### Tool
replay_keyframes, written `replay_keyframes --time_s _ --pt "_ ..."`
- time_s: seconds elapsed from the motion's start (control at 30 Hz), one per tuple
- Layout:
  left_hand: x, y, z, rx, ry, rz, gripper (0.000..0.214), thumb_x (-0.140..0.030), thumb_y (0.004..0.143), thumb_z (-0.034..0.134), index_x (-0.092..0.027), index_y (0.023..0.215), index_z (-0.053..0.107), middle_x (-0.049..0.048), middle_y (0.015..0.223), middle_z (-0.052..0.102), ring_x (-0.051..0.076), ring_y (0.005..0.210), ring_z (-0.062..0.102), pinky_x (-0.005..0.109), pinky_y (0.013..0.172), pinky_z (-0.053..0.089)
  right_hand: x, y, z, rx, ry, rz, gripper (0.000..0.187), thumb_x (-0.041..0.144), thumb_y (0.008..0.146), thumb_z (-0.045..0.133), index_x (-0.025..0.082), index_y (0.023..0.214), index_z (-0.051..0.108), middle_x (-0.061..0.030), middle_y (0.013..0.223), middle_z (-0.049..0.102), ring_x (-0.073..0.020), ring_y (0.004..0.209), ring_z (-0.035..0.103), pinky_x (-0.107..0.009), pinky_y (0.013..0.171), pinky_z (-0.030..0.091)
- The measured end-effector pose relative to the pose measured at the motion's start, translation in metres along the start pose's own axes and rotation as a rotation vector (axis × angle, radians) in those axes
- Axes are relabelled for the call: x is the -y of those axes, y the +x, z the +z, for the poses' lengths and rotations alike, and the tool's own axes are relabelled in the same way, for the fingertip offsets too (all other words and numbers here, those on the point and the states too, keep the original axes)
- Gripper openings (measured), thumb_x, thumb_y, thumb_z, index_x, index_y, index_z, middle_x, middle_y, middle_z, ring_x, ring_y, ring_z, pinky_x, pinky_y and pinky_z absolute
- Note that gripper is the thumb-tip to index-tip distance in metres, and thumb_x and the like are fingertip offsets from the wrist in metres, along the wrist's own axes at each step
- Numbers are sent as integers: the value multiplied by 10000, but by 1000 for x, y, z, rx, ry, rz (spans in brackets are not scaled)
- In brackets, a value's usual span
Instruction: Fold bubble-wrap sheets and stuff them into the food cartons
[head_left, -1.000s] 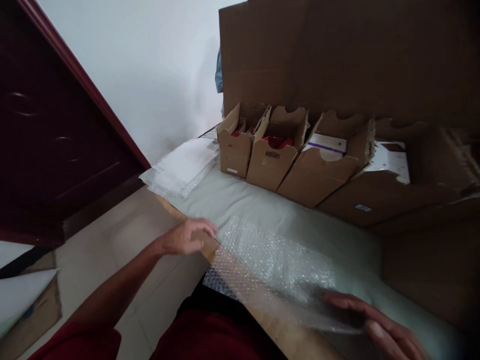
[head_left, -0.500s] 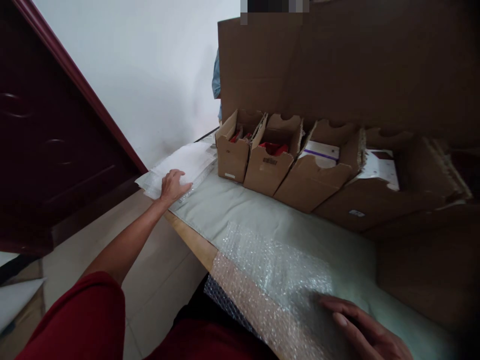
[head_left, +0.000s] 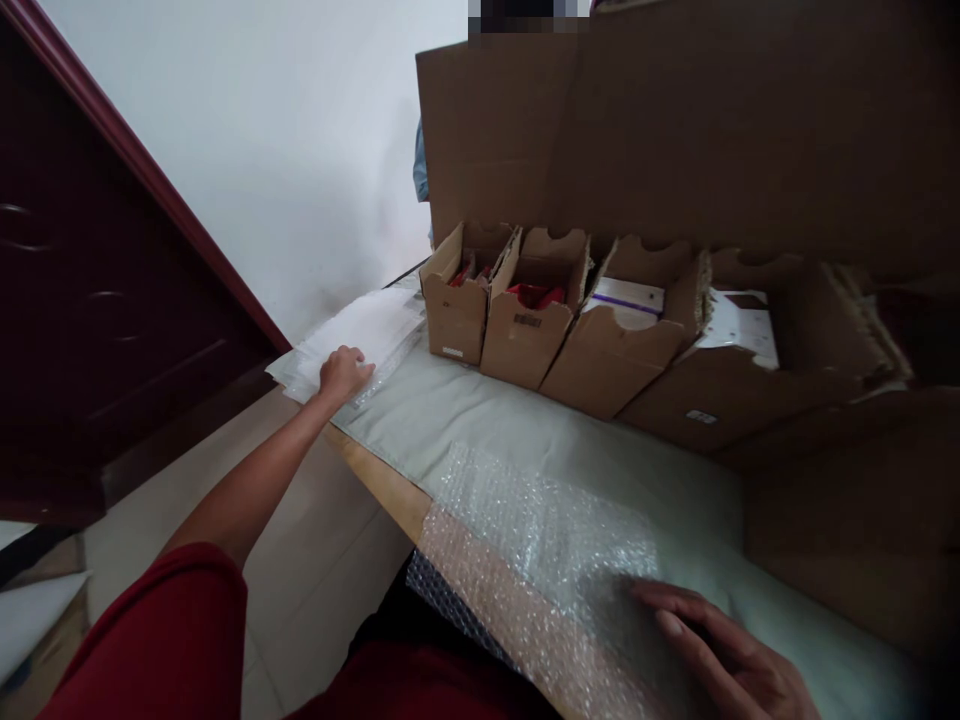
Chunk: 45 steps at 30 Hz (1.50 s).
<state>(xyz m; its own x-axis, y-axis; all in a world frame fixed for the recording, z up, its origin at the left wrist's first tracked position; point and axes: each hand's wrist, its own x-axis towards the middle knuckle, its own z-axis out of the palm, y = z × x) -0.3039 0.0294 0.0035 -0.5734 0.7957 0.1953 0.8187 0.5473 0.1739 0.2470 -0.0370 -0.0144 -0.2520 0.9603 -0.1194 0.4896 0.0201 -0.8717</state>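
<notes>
Left grip (head_left: 343, 372): I see it far out on the stack of clear bags (head_left: 367, 330) at the desk's (head_left: 480, 420) end, fingers curled.
Right grip (head_left: 731, 660): flat, pressing the bubble wrap (head_left: 540, 540) near me.
Bubble wrap: spread over the desk edge.
Behind: four open cardboard boxes (head_left: 525, 335) in a row, against a tall cardboard sheet (head_left: 675, 120).

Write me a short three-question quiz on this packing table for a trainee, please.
1. True or false: the right hand lies flat on the bubble wrap.
2. What does the left hand touch? A) a brown carton B) the stack of pale sheets C) the dark door
3. How many of the open cardboard boxes show red contents?
Key: 1 true; 2 B; 3 two.
</notes>
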Motion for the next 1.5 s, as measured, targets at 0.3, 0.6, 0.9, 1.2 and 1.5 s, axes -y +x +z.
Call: replay_keyframes --time_s 0.3,0.6,0.9,1.2,1.5 --pt "4 3 2 -6 -14 -8 241 -252 893 543 -181 987 753 145 1100 709 301 1039 678 370 862 521 4 -1 2 -34 6 -30 301 565 828 693 300 855 832 -78 1022 801 -353 986 747 -474 965 598" --pt "16 0 -4 -203 -196 66 212 -194 864 503 -181 863 714 140 1029 749 299 1047 679 410 961 501 6 0 0 -15 -42 -53 356 577 821 674 265 868 840 -98 1031 805 -355 984 749 -448 945 611" --pt "2 -53 18 -236 -422 262 145 -239 855 550 -201 813 684 77 887 753 241 887 715 357 854 556 0 2 0 -4 -14 -64 355 579 834 676 264 875 835 -101 1031 800 -352 991 752 -447 924 621" --pt "-26 -72 18 -196 -570 357 96 -234 851 588 -220 873 680 64 954 773 238 970 720 378 930 554 -18 2 6 -68 5 -104 363 601 829 676 274 854 829 -94 992 801 -346 949 759 -428 863 642" --pt "-86 -126 15 -32 -773 502 140 -272 952 522 -210 923 644 86 1075 790 206 1004 750 324 886 584 -1 -1 2 4 -9 -95 304 540 887 654 286 903 820 -81 1016 794 -319 992 743 -417 901 610"
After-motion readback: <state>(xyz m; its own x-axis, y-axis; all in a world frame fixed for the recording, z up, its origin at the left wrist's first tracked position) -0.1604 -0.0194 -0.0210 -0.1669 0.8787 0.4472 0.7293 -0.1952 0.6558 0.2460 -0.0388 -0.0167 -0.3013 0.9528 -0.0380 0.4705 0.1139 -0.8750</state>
